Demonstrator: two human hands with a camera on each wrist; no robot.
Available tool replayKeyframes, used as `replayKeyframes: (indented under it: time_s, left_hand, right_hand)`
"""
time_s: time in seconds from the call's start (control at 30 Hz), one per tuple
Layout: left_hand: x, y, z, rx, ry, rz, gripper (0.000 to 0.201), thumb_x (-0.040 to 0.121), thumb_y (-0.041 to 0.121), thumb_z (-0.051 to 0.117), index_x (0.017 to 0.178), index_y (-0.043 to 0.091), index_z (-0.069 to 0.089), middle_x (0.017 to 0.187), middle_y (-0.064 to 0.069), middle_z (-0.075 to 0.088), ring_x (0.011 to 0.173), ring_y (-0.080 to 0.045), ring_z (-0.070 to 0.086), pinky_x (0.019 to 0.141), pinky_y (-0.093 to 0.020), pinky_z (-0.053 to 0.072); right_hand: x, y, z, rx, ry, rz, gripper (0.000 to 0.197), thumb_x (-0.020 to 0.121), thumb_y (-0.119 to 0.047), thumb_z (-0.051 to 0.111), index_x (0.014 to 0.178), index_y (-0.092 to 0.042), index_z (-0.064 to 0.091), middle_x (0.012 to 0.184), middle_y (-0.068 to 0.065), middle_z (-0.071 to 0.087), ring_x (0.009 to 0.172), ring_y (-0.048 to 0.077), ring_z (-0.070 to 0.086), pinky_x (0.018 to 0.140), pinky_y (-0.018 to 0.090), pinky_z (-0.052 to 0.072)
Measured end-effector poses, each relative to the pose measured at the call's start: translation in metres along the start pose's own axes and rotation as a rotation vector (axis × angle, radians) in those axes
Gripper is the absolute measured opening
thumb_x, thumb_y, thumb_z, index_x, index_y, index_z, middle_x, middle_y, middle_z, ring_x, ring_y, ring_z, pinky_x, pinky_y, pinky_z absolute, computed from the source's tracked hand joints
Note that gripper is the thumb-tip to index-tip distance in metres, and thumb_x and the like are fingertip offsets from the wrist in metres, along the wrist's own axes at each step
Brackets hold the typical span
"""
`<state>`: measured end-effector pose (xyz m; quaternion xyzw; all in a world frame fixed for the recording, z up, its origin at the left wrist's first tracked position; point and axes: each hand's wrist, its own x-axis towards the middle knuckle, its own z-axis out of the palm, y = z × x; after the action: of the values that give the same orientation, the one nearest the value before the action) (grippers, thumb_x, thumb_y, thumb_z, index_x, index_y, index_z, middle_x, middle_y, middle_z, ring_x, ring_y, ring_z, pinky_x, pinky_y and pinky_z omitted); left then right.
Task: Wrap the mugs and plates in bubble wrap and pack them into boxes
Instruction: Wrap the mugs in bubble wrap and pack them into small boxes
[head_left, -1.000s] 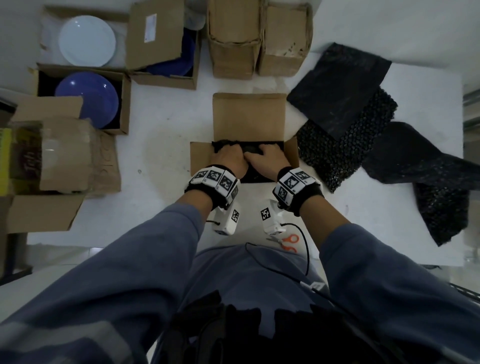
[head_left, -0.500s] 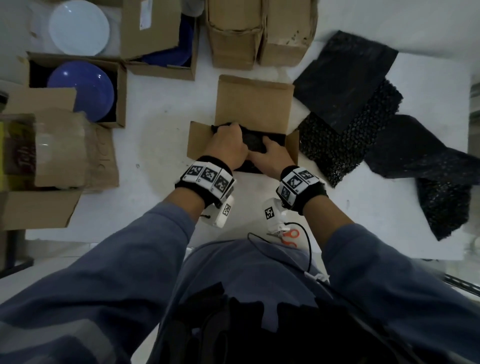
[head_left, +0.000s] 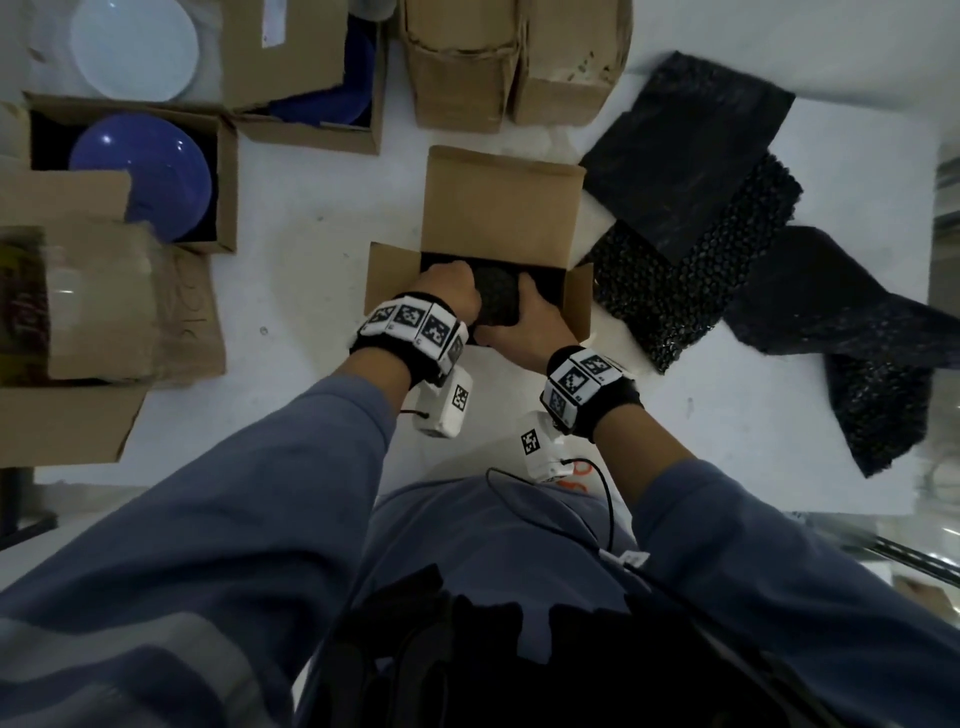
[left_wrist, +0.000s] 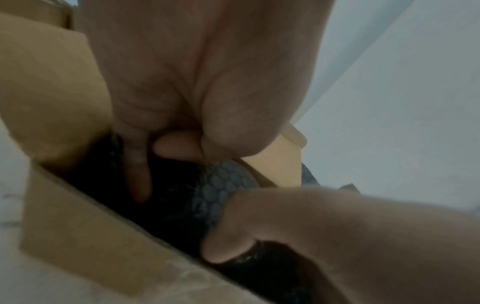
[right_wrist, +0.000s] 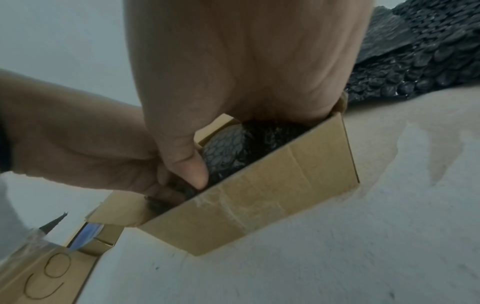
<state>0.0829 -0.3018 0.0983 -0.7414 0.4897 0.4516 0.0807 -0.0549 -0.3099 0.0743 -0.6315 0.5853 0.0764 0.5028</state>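
Observation:
A small open cardboard box (head_left: 581, 299) stands in the middle of the white table. Inside it lies a bundle wrapped in black bubble wrap (head_left: 497, 301); what it holds is hidden. My left hand (head_left: 456, 285) grips the bundle's left side with curled fingers, and my right hand (head_left: 527, 299) holds its right side. In the left wrist view the left hand's fingers (left_wrist: 139, 174) curl down onto the bundle (left_wrist: 215, 185) inside the box (left_wrist: 78, 226). In the right wrist view the right thumb (right_wrist: 193, 168) presses the bundle (right_wrist: 228, 146) just behind the box's near wall (right_wrist: 259, 201).
Loose black bubble wrap sheets (head_left: 685, 208) lie to the right of the box. At the left, open boxes hold a blue plate (head_left: 143, 176) and a white plate (head_left: 135, 47). More boxes (head_left: 467, 67) stand behind. Orange-handled scissors (head_left: 577, 480) lie at the near table edge.
My hands lay flat on top of the black wrap in the box; now they have closed round the bundle's sides and sit deeper in the box.

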Motion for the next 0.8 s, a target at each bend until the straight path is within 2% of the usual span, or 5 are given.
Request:
replayKeyframes:
  time_s: [0.17, 0.33, 0.57, 0.7, 0.8]
  left_hand:
    - [-0.005, 0.0, -0.003, -0.032, 0.017, 0.003, 0.018, 0.099, 0.006, 0.039, 0.1, -0.003, 0.055, 0.117, -0.025, 0.058, 0.084, -0.029, 0.055, 0.073, -0.034, 0.043]
    - [-0.025, -0.007, 0.003, 0.001, 0.323, 0.073, 0.022, 0.092, 0.003, 0.042, 0.111, 0.002, 0.054, 0.115, -0.02, 0.056, 0.1, -0.037, 0.056, 0.077, -0.042, 0.048]
    - [-0.015, -0.012, 0.016, -0.329, 0.233, 0.08, 0.041, 0.089, 0.001, 0.046, 0.127, 0.009, 0.034, 0.117, -0.02, 0.054, 0.088, -0.025, 0.052, 0.073, -0.037, 0.047]
    - [-0.008, -0.014, 0.029, -0.42, 0.181, 0.083, 0.05, 0.091, 0.003, 0.048, 0.136, 0.009, 0.029, 0.126, -0.021, 0.052, 0.096, -0.024, 0.053, 0.078, -0.033, 0.045]
    - [-0.002, -0.017, 0.031, -0.472, 0.156, 0.031, 0.05, 0.092, 0.007, 0.047, 0.14, 0.01, 0.034, 0.131, -0.017, 0.052, 0.111, -0.03, 0.055, 0.083, -0.03, 0.041]
  right_hand:
    - [0.003, 0.001, 0.002, -0.007, 0.014, 0.006, 0.089, 0.078, -0.037, 0.076, 0.147, -0.014, 0.024, 0.144, 0.013, 0.042, 0.128, 0.031, 0.044, 0.092, 0.03, 0.04]
    - [0.003, 0.002, 0.004, 0.009, 0.037, 0.007, 0.086, 0.077, -0.038, 0.075, 0.144, -0.015, 0.027, 0.14, 0.012, 0.045, 0.125, 0.03, 0.045, 0.097, 0.036, 0.044]
    - [0.001, 0.003, 0.002, 0.032, 0.05, -0.022, 0.076, 0.078, -0.041, 0.074, 0.14, -0.017, 0.037, 0.132, 0.009, 0.053, 0.118, 0.027, 0.052, 0.093, 0.035, 0.047]
    - [-0.002, 0.005, -0.001, -0.063, 0.279, -0.16, 0.053, 0.076, -0.041, 0.073, 0.117, -0.012, 0.059, 0.115, 0.009, 0.062, 0.106, 0.025, 0.059, 0.086, 0.033, 0.05]
    - [0.001, 0.005, 0.002, -0.049, 0.268, -0.139, 0.059, 0.075, -0.041, 0.073, 0.122, -0.01, 0.055, 0.124, 0.012, 0.057, 0.114, 0.027, 0.055, 0.093, 0.037, 0.048]
